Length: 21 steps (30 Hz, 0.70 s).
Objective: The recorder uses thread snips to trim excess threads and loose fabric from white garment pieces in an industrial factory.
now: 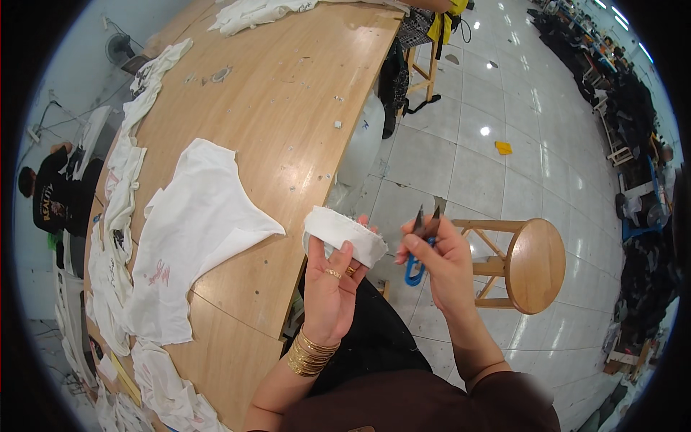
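Note:
My left hand [331, 288], with rings and several gold bangles at the wrist, grips a looped white fabric band [345, 234] with frayed threads along its edge. The band is held up just off the table's edge. In my right hand [443, 266] is a pair of thread snips [415, 268] with a blue handle, its two dark blades pointing up and apart. A gap separates the blades from the band. On the table to the left of my hands lies a flat white garment piece [191, 230] with a small reddish print.
The wooden table [288, 93] fills the left side, with more white garments [115, 237] heaped along its far left edge. A round wooden stool [536, 266] stands to my right on the tiled floor. One person [61, 187] is at the far left; another person's arm [432, 4] shows at the top.

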Tool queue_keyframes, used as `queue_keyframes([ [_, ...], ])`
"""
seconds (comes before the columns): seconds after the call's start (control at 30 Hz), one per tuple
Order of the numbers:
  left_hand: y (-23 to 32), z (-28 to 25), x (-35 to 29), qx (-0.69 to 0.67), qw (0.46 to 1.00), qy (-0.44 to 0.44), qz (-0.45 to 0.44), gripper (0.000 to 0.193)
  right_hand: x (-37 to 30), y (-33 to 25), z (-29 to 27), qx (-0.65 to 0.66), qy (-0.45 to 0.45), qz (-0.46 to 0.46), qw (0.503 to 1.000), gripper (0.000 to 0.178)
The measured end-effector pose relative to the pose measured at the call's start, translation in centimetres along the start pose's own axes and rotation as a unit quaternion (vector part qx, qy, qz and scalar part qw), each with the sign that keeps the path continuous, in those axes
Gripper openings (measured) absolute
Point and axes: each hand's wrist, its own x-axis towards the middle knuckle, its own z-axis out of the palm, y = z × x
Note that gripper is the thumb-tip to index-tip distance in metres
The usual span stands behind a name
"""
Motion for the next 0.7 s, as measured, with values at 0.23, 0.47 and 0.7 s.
queue_keyframes([
  [0.23,0.5,0.1,-0.2,0.007,1.0,-0.024,-0.008,0.048,-1.5,-0.1,0.7,-0.106,-0.09,0.04,0.989,0.013],
  [0.47,1.1,0.9,-0.5,0.051,0.997,-0.054,0.006,0.049,-1.6,-0.2,0.7,-0.134,-0.125,0.078,0.98,0.015],
  [0.7,1.1,0.6,-0.6,0.039,0.998,-0.043,-0.006,0.045,-1.8,0.1,1.2,-0.124,-0.118,0.086,0.981,0.016],
])
